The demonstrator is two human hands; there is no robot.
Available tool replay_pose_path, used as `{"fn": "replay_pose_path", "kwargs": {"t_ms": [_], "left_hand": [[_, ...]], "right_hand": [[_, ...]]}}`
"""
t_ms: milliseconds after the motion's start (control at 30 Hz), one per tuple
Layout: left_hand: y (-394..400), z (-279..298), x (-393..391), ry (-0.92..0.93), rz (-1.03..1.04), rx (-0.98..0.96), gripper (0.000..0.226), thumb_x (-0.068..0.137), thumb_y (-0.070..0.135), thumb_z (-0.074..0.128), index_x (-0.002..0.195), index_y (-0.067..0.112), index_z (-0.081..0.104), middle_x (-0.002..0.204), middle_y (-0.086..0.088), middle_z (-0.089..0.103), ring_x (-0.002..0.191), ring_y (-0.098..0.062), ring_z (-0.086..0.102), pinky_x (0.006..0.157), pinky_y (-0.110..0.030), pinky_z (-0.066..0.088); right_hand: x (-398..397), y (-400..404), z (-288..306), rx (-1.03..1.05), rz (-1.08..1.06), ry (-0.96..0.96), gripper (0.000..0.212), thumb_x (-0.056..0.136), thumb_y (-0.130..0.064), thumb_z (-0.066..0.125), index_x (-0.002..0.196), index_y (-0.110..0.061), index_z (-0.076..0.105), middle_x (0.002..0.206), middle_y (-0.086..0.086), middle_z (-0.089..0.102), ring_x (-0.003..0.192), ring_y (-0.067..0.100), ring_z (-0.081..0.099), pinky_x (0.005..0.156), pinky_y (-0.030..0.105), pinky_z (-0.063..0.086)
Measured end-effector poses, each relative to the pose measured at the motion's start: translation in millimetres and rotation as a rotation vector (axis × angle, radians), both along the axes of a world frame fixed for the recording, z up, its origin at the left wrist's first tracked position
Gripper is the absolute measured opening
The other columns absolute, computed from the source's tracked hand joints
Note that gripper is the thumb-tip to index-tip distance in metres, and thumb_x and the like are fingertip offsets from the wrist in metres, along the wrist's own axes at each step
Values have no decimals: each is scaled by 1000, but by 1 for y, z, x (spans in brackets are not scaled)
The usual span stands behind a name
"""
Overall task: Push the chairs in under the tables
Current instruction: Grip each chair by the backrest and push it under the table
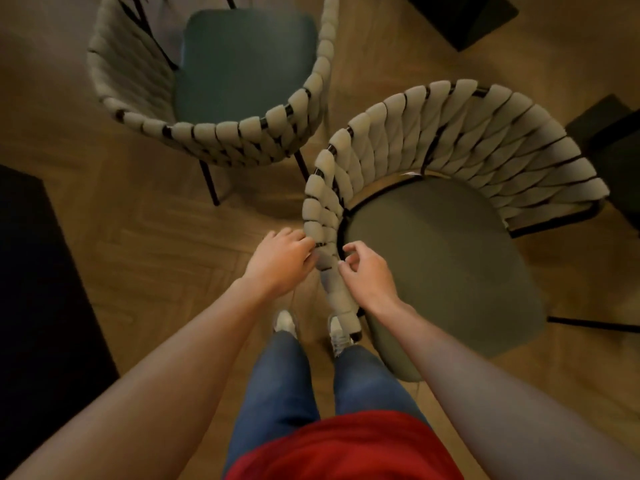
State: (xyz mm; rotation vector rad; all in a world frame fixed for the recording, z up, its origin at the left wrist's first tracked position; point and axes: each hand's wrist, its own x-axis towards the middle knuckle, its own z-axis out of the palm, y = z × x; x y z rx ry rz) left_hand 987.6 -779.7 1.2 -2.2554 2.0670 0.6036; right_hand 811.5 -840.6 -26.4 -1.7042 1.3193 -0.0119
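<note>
Wood herringbone floor (145,230), dark counter (38,271) cut off at left. Near chair (446,258) right of feet; left hand (280,261) and right hand (367,271) fingers curled on its woven arm (329,244). Second chair (242,64) beyond, top cropped.

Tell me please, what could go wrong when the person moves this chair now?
1. Both hands, left hand and right hand, hold only the end of the near chair's woven armrest; pushing there may swing the chair rather than slide it.
2. The far chair stands close; the backs could bump.
3. The person's shoes are beside the chair's front corner.
</note>
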Motion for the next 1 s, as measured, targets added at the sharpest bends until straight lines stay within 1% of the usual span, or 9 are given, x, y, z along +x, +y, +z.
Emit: {"fn": "replay_pose_path", "kwargs": {"t_ms": [133, 267, 433, 567, 667, 733, 833, 900, 1000], "left_hand": [[-58, -12, 55, -45, -207, -53, 28, 99, 38, 43, 106, 19, 63, 104, -1, 62, 99, -23, 56, 84, -38, 43], [-110, -28, 98, -72, -513, -110, 30, 99, 39, 45, 113, 17, 61, 113, -4, 58, 103, -23, 54, 84, -38, 45], [-158, -43, 123, -75, -968, -128, 45, 96, 50, 41, 118, 16, 60, 124, -7, 56, 116, -26, 52, 99, -42, 43], [-185, -57, 120, -152, -1319, -111, 60, 95, 63, 37, 127, 17, 58, 133, -8, 55, 127, -28, 46, 112, -44, 31], [-193, -67, 112, -254, -1442, -48, 71, 93, 70, 30, 136, 17, 49, 141, -8, 48, 135, -27, 38, 119, -44, 16], [-195, -75, 104, -305, -1491, -9, 74, 92, 73, 30, 138, 18, 45, 143, -6, 47, 136, -27, 37, 120, -44, 13], [-194, -79, 100, -331, -1507, -31, 75, 91, 74, 29, 137, 16, 44, 139, -5, 49, 129, -26, 43, 114, -41, 26], [-189, -79, 100, -342, -1510, -54, 74, 92, 73, 29, 135, 15, 45, 136, -5, 50, 123, -25, 46, 109, -39, 29], [-173, -75, 95, -334, -1494, -66, 72, 93, 71, 29, 132, 13, 46, 133, -6, 52, 119, -26, 48, 106, -40, 32]], "right_hand": [[33, -17, -11, 18, -178, -1, 25, 97, -31, 56, 121, -28, 56, 106, -9, 59, 103, 12, 57, 89, 39, 54], [72, -22, -25, 16, -331, 48, 28, 96, -30, 58, 124, -25, 56, 113, -6, 57, 108, 14, 55, 93, 40, 53], [124, -2, -38, -16, -459, 129, 38, 96, -35, 57, 132, -22, 52, 130, 0, 55, 122, 19, 48, 100, 36, 45], [145, 8, -45, -41, -553, 216, 51, 96, -39, 56, 142, -18, 45, 136, 2, 51, 126, 22, 45, 102, 41, 41], [147, 12, -53, -46, -467, 313, 55, 97, -45, 53, 143, -17, 42, 136, 3, 50, 128, 25, 46, 104, 44, 37], [147, 16, -57, -72, -420, 367, 56, 98, -45, 50, 146, -17, 38, 137, 4, 50, 128, 25, 47, 104, 42, 35], [145, 18, -62, -125, -387, 379, 54, 100, -36, 50, 148, -16, 35, 138, 4, 50, 128, 23, 48, 102, 40, 35], [142, 20, -64, -151, -381, 372, 53, 101, -34, 50, 148, -16, 36, 137, 3, 51, 127, 22, 48, 100, 38, 35], [133, 29, -63, -144, -352, 352, 49, 101, -32, 50, 146, -17, 37, 137, 2, 51, 128, 21, 46, 101, 38, 34]]}}
